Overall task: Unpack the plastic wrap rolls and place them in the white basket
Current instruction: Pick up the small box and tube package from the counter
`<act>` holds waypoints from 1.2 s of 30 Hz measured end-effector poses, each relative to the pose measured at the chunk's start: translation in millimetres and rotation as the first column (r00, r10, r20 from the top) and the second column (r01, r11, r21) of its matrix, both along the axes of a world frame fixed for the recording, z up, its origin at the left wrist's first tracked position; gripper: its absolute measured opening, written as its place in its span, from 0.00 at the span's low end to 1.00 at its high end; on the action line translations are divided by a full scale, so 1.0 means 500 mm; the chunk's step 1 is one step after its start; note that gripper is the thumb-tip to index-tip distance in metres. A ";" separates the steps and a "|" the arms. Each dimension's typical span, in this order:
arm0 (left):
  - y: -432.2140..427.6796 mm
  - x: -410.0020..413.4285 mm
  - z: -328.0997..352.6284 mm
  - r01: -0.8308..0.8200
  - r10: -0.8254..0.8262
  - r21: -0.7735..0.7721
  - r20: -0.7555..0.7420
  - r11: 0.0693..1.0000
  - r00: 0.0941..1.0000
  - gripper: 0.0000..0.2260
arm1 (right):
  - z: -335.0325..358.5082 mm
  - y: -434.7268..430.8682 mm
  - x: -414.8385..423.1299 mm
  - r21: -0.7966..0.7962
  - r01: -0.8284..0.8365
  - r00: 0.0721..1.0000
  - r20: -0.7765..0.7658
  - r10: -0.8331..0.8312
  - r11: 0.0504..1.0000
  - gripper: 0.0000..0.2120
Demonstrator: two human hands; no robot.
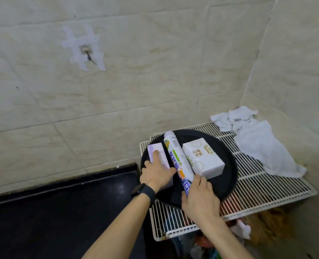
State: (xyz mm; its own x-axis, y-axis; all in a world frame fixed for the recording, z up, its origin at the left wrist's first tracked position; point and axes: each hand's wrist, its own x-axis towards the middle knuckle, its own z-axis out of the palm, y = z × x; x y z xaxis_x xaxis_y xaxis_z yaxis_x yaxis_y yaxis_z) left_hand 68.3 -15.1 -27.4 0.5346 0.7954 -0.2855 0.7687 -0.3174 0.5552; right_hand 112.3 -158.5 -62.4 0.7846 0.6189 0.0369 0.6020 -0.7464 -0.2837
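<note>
A long plastic wrap roll (177, 157) in a printed white, green and blue wrapper lies across a round black tray (227, 165). My right hand (199, 199) grips the roll's near end. To its left a pale purple and white box (159, 154) lies on the tray, and my left hand (155, 172), with a black band on the wrist, rests on top of it with the fingers laid along it. To the right of the roll a white box (204, 159) with green print stands on the tray. No white basket is in view.
The tray sits on a white wire rack (263, 187) in the tiled corner. A crumpled white cloth (257, 139) lies on the rack's far right. A black countertop (52, 212) runs to the left. Clutter and a brown broom head (267, 227) show below the rack.
</note>
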 end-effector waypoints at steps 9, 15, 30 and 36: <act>0.044 -0.096 0.015 -0.101 0.226 -0.277 0.472 0.956 0.852 0.36 | 0.003 -0.017 0.016 0.127 -0.003 0.997 -0.077 0.013 0.992 0.27; 0.070 -0.284 -0.001 -0.170 0.322 -0.294 0.612 0.940 0.722 0.28 | 0.048 -0.042 -0.040 0.486 0.063 0.924 -0.359 0.133 0.872 0.27; 0.140 -0.856 -0.294 -0.603 0.641 -0.276 0.065 0.748 0.765 0.35 | -0.205 0.202 -0.505 0.029 -0.216 0.576 -0.803 0.152 0.976 0.22; 0.165 -0.958 -0.371 -0.529 0.541 -0.256 -0.024 0.809 0.840 0.39 | -0.317 0.249 -0.661 -0.115 -0.188 0.682 -0.730 0.045 0.975 0.21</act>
